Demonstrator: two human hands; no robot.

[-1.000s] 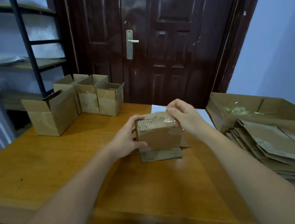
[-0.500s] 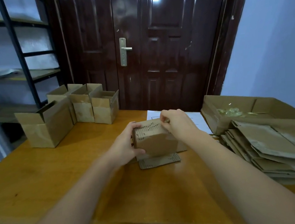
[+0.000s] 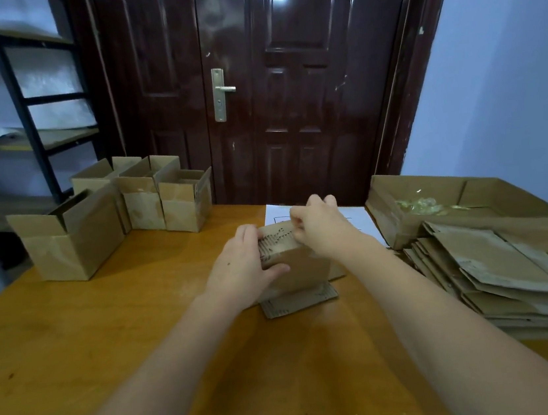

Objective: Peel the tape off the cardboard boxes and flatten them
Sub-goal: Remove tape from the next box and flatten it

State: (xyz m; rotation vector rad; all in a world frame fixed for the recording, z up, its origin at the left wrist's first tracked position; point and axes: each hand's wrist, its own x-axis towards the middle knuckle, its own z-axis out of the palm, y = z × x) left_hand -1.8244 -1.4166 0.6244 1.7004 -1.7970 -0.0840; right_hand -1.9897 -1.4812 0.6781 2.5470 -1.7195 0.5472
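A small brown cardboard box (image 3: 302, 267) stands on the wooden table (image 3: 108, 331) at the centre, its lower flaps spread flat on the wood. My left hand (image 3: 244, 269) grips its left side, thumb across the near face. My right hand (image 3: 320, 227) is curled over the top right edge, fingertips pinching at the tape there; the tape itself is hidden by the fingers. Several open boxes (image 3: 72, 237) wait at the back left.
A stack of flattened boxes (image 3: 503, 286) lies at the right, with a large open cardboard tray (image 3: 405, 222) holding crumpled tape behind it. A white sheet (image 3: 356, 214) lies beyond the box. A dark door and a metal shelf stand behind the table.
My right hand has slid left along the box's top edge and lifted slightly. The box tilted a little towards the left hand. The camera has tipped upward.
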